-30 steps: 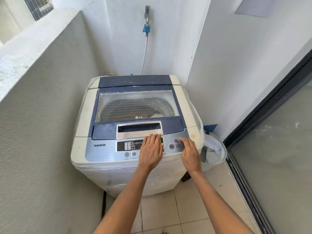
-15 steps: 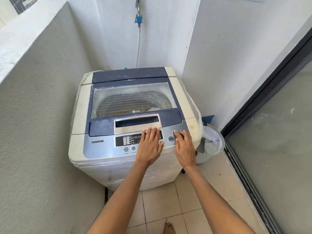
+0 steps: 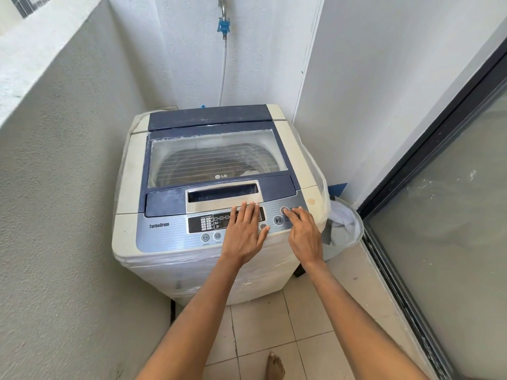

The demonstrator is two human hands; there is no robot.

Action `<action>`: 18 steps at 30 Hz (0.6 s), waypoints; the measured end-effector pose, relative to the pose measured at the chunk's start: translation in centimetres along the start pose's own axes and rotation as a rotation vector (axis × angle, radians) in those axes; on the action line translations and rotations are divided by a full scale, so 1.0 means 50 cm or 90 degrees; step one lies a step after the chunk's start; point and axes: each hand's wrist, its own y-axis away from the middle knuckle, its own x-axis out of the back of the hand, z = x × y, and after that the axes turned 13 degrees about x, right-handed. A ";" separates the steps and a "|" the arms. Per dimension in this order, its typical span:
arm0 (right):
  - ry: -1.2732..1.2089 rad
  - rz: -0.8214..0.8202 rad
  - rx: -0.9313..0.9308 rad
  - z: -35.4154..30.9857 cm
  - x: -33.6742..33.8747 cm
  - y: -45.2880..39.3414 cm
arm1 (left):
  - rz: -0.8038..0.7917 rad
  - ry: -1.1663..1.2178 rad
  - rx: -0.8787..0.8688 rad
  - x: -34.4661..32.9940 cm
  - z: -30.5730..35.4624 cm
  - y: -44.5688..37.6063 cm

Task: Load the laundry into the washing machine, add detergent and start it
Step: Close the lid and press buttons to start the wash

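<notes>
A white and blue top-loading washing machine stands in the corner with its glass lid down. A bit of light laundry shows through the glass at the right. My left hand lies flat, fingers together, on the control panel, covering the right part of the dark display. My right hand rests on the panel's right end, its fingertips at the round button above the start/pause button. Neither hand holds anything.
A pale laundry basket with white cloth sits on the floor right of the machine. A rough wall runs along the left, a dark-framed sliding glass door along the right. A tap with a hose hangs above. My bare foot is on the tiles.
My right hand has slid forward so its fingertips reach the upper right button. My left hand stayed flat on the panel. The view tilted down a little.
</notes>
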 end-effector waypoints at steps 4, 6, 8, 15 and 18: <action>0.017 -0.014 0.006 0.004 -0.001 0.003 | -0.001 -0.013 -0.002 -0.004 0.000 0.001; 0.020 -0.016 0.004 0.000 0.001 0.000 | 0.003 -0.019 -0.004 -0.005 -0.001 0.002; 0.032 -0.020 0.012 -0.005 0.005 -0.004 | 0.003 -0.026 -0.005 -0.007 -0.001 0.003; 0.071 -0.070 0.023 -0.011 0.019 -0.021 | 0.003 -0.041 0.004 -0.006 0.004 0.002; 0.064 -0.074 0.009 -0.018 0.020 -0.022 | 0.001 -0.043 -0.001 0.002 0.000 0.005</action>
